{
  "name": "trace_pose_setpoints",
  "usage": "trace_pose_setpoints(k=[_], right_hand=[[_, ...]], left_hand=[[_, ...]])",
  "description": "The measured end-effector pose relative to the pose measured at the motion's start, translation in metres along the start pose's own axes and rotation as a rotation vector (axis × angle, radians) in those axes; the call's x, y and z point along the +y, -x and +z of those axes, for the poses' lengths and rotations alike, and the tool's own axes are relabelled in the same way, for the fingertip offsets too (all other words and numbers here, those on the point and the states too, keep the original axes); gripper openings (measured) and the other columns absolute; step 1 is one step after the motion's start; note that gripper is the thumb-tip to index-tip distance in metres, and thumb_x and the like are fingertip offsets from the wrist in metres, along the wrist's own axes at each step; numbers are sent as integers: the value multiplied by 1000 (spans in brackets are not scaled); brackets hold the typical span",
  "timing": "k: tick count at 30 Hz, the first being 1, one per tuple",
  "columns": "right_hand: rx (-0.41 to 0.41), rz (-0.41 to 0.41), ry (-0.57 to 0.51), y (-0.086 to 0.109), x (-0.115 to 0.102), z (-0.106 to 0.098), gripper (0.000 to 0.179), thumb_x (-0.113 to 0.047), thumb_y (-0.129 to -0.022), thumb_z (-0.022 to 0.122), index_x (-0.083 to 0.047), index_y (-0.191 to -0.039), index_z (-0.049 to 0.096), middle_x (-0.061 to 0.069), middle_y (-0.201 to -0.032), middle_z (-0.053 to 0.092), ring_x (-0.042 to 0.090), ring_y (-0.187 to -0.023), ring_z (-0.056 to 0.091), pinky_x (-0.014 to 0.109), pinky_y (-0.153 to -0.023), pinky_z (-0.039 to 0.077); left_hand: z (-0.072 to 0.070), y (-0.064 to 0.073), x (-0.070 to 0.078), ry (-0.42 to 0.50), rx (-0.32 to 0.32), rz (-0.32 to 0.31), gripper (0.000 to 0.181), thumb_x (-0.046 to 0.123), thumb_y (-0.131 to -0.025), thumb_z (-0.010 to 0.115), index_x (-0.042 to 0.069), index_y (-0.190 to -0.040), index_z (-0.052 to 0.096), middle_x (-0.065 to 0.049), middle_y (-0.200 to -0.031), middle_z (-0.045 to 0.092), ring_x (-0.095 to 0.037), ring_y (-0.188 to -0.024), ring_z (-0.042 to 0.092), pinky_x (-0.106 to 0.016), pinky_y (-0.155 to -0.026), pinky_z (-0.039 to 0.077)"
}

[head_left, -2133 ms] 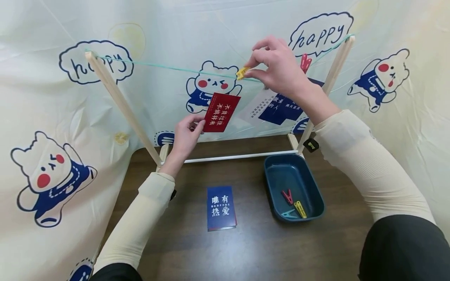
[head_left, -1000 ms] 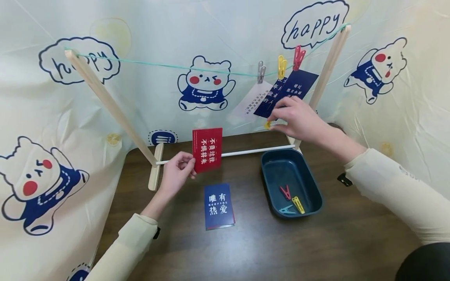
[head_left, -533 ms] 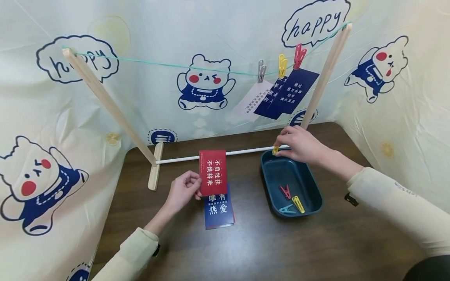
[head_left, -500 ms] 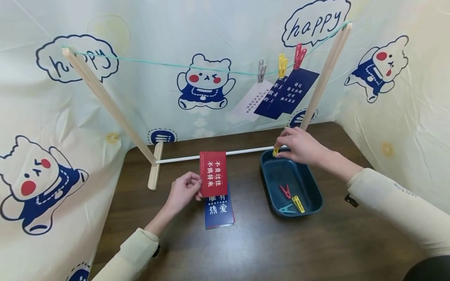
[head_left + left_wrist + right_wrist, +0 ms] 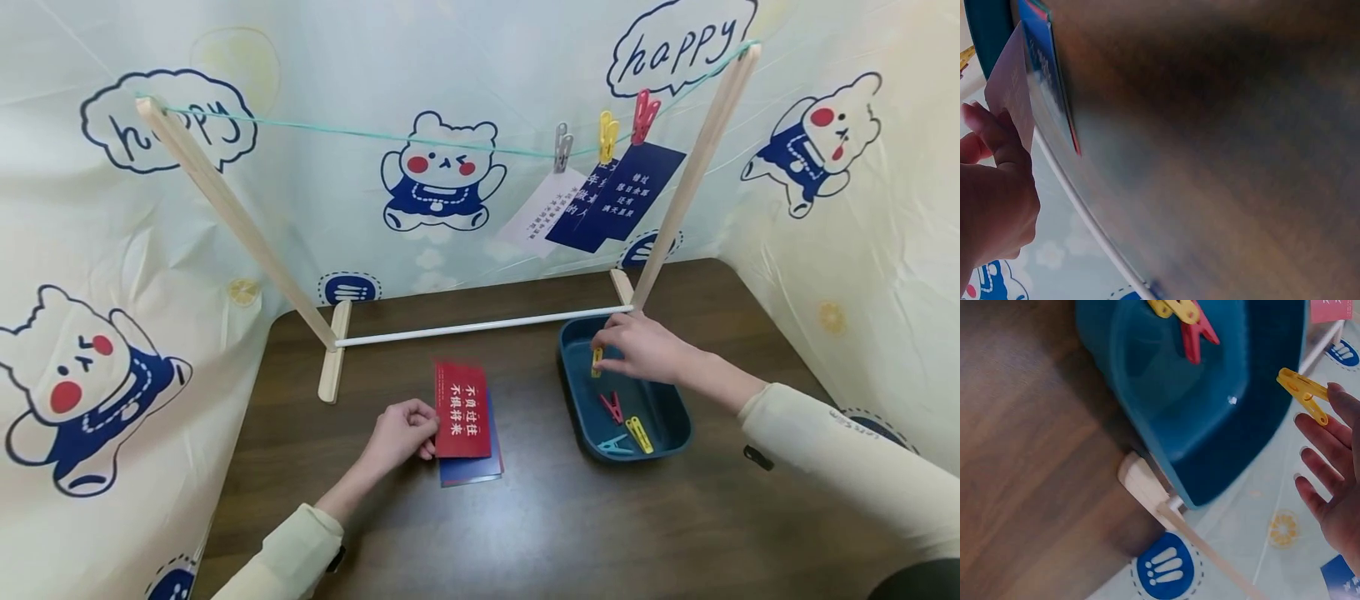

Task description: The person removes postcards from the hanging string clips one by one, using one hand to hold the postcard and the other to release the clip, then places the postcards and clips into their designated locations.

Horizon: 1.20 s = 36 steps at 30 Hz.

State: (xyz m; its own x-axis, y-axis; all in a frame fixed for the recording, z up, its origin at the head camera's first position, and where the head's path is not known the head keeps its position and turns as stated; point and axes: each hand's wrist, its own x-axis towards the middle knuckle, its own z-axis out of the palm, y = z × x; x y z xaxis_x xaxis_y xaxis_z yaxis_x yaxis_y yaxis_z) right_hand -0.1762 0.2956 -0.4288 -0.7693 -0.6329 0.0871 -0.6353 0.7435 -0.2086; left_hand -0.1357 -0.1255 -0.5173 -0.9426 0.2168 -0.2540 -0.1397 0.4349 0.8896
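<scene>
My left hand [image 5: 401, 433] pinches a red card [image 5: 461, 410] with white writing by its left edge. In the left wrist view the card [image 5: 1010, 94] tilts up off a small stack of blue cards [image 5: 472, 472] on the table. Over the far end of a dark blue basin [image 5: 660, 417], my right hand [image 5: 648, 346] holds a yellow clothespin [image 5: 597, 362]. The right wrist view has this clothespin [image 5: 1302, 387] between thumb and forefinger, the other fingers spread. Inside the basin lie a red clothespin [image 5: 611, 406], another yellow clothespin [image 5: 639, 435] and a teal clothespin [image 5: 615, 445].
A wooden frame, with a left post [image 5: 232, 221] and right post [image 5: 697, 175], carries a green string [image 5: 337, 129]. From it hang a white card [image 5: 543, 212] and dark blue cards [image 5: 637, 192] on clothespins. A white rod [image 5: 480, 325] joins the posts low down.
The left hand has brought the red card down from near the string to over the card stack. The right hand has carried the yellow clothespin from the string down to the basin.
</scene>
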Motion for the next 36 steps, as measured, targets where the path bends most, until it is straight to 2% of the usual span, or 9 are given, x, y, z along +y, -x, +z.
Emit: trace_pose_setpoints(k=[11, 19, 23, 28, 36], right_hand=[[-210, -16, -33, 12, 4, 27, 23, -35, -95, 77, -13, -103, 78, -4, -94, 72, 18, -93, 59, 40, -82, 51], [-307, -3, -47, 13, 4, 35, 23, -35, -96, 76, -13, -102, 78, -8, -82, 65, 12, -82, 52, 31, -72, 44], [-362, 13, -60, 13, 2, 37, 22, -35, -97, 75, -14, -100, 77, -11, -78, 61, 11, -79, 49, 30, -70, 41], [-393, 14, -50, 13, 3, 42, 24, -39, -97, 73, -15, -98, 78, -11, -78, 61, 11, -79, 50, 30, -71, 41], [-391, 16, -48, 11, 7, 44, 26, -42, -99, 69, -18, -95, 79, -11, -81, 65, 11, -80, 52, 32, -72, 43]], left_hand=[[9, 7, -10, -79, -53, -49, 12, 9, -99, 69, -1, -93, 67, -7, -65, 69, -15, -50, 66, -32, -52, 59], [11, 8, -17, -101, -128, -28, 15, 6, -100, 67, -2, -88, 65, -5, -65, 69, -13, -50, 67, -32, -52, 59], [12, 8, -19, -108, -143, -15, 16, 5, -100, 67, -2, -86, 65, -5, -65, 69, -14, -50, 68, -32, -51, 59], [12, 9, -22, -112, -147, -15, 17, 4, -100, 67, -2, -84, 64, -5, -64, 69, -14, -49, 68, -32, -50, 59], [13, 8, -24, -107, -128, -8, 18, 4, -98, 70, -2, -82, 63, -5, -63, 69, -13, -49, 68, -31, -50, 59]])
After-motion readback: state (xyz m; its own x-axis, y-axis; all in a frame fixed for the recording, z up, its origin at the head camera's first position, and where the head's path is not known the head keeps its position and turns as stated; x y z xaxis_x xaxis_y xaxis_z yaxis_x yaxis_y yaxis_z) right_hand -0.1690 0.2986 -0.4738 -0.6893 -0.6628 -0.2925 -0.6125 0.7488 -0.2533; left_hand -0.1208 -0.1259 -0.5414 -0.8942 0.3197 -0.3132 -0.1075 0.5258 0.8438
